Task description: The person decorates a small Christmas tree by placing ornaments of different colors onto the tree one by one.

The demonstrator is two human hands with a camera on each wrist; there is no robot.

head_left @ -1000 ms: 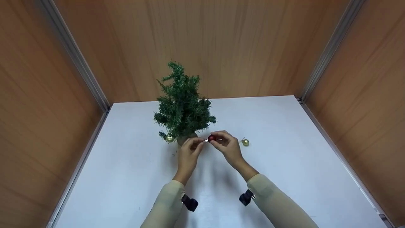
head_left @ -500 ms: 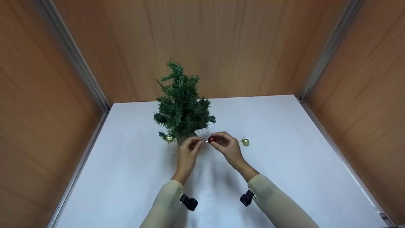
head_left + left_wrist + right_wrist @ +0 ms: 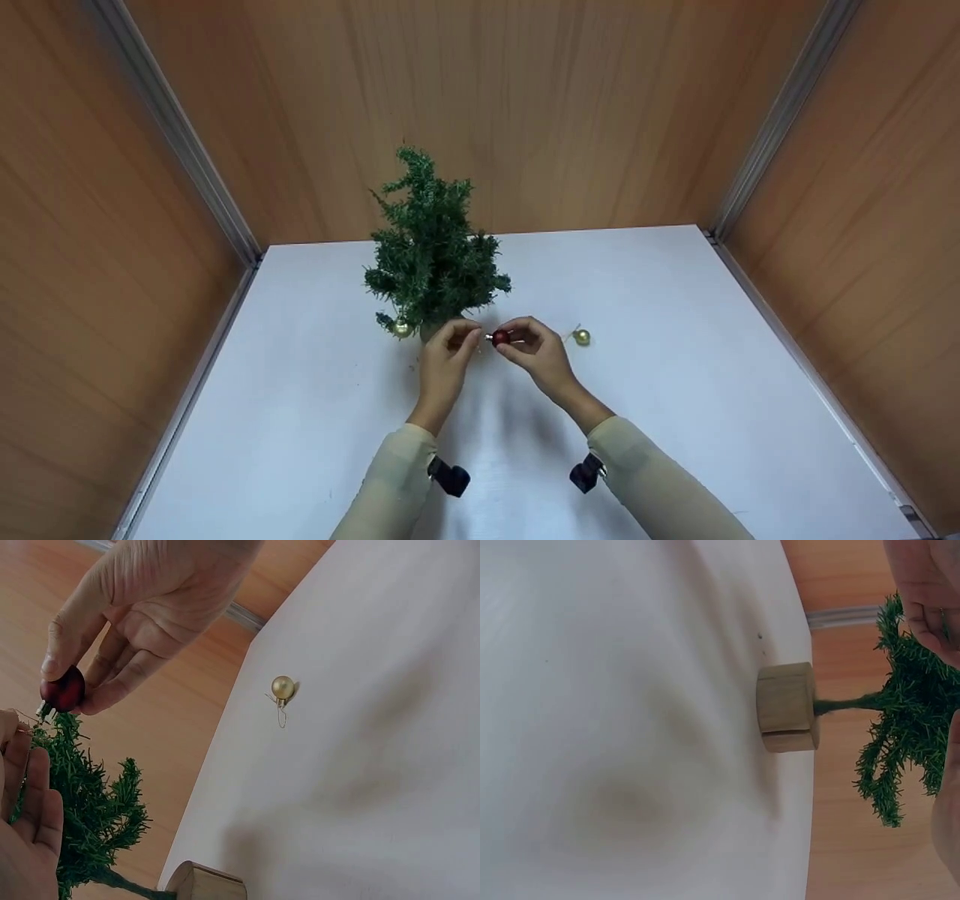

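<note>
My right hand (image 3: 546,358) holds a small dark red Christmas bauble (image 3: 500,338) between thumb and fingers, its silver cap facing left. At the left, my left hand (image 3: 445,360) pinches the thin hanging string (image 3: 27,718) of that bauble with thumb and forefinger. In the left wrist view the red ball shows clearly in the right fingers, above the table. Right behind the hands stands a small artificial Christmas tree (image 3: 435,247) on a round wooden base (image 3: 786,706). A gold bauble (image 3: 402,329) hangs on its lower left branch.
Another gold bauble (image 3: 583,337) with a string loop lies on the white table (image 3: 675,390), right of the right hand. Wooden panels (image 3: 570,112) enclose the table at the back and both sides, with metal strips (image 3: 780,120) at the corners.
Both hands stay close together before the tree. The right hand has lowered slightly and the red bauble has turned a little. The tree and gold baubles have not moved.
</note>
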